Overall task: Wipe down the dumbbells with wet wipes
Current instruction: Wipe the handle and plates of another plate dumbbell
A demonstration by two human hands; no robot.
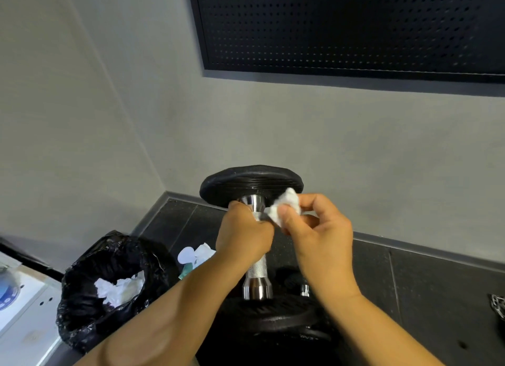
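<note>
Head view, item one: dumbbell [257,281], standing on end on what appears to be the dark floor [410,278], lower plate [281,316] down, upper plate [251,180] raised toward us. We judge it is set upright so that the chrome handle and the plate's underside lie open to the cloth.

Left grip [243,231]: fingers curled round the upper handle, seemingly to steady the weight against tipping.

Right grip [319,229]: thumb and fingers pinching a crumpled wet wipe [284,204], which sits against the handle just under the upper plate. We take the step in hand to be wiping that junction.

Item two: black bin bag [90,256], mouth open, left of the dumbbell, holding used wipes [117,286]. We suppose it is placed near for quick disposal.

Item three: wipe packet [195,255] on the floor between bag and dumbbell, partly hidden.
</note>
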